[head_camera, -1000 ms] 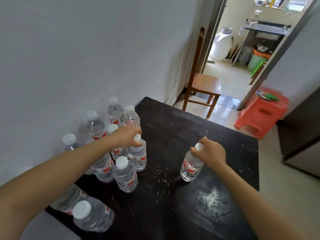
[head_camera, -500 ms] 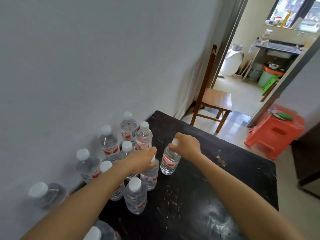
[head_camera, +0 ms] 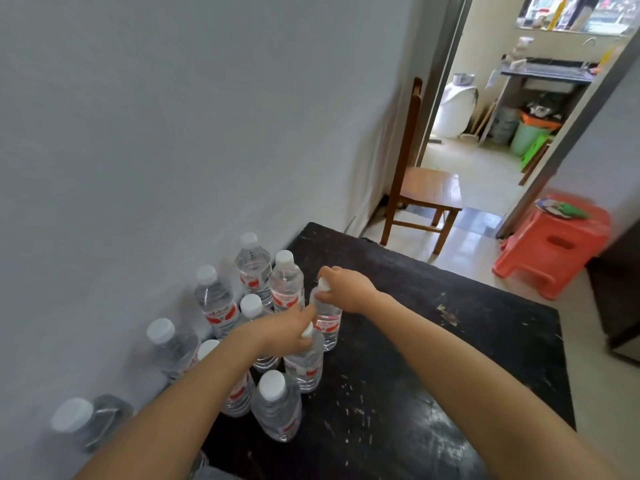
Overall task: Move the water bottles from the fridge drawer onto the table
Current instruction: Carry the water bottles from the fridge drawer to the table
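gripping white-capped, clear, red-labelled water bottles (head_camera: pixel 327 325), left hand (head_camera: pixel 287 334) and right hand (head_camera: pixel 346 289) each show a closed grip.

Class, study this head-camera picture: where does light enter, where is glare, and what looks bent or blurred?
Head view throughout: daylight enters by the doorway at upper right; a pale sheen glares on the near table; the wide lens makes the door frame lean; the bottle at the lower left edge is smeared, the right hand fairly sharp.

Soft daylight from doorway; wide-angle edge distortion
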Demonstrator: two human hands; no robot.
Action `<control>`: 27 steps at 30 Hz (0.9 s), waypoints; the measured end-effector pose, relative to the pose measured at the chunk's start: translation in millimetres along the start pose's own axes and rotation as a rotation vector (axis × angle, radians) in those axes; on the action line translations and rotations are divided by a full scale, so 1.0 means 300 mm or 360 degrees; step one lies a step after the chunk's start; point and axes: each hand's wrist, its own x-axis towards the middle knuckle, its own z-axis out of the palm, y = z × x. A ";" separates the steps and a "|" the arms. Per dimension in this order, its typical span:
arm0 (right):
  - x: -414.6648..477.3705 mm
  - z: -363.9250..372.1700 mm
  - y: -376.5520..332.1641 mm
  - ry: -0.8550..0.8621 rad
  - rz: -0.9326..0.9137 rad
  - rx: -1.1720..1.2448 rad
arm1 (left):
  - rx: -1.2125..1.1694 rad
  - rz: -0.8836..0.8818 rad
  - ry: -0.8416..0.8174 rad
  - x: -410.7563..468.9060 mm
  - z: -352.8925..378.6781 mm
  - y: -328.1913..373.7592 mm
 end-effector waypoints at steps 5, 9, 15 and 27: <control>-0.018 0.006 -0.001 0.0001 0.0054 0.0080 | -0.0027 0.0027 0.0017 0.002 -0.006 0.007; -0.101 0.006 0.045 0.0123 0.0173 0.0387 | -0.0037 0.0000 0.0101 -0.008 0.011 0.011; -0.348 0.051 0.181 0.0203 0.0374 0.0491 | 0.0188 -0.0161 0.0380 -0.045 0.015 0.042; -0.768 0.040 0.276 0.0254 0.0490 0.0380 | 0.0293 -0.0044 0.1067 -0.259 -0.022 0.259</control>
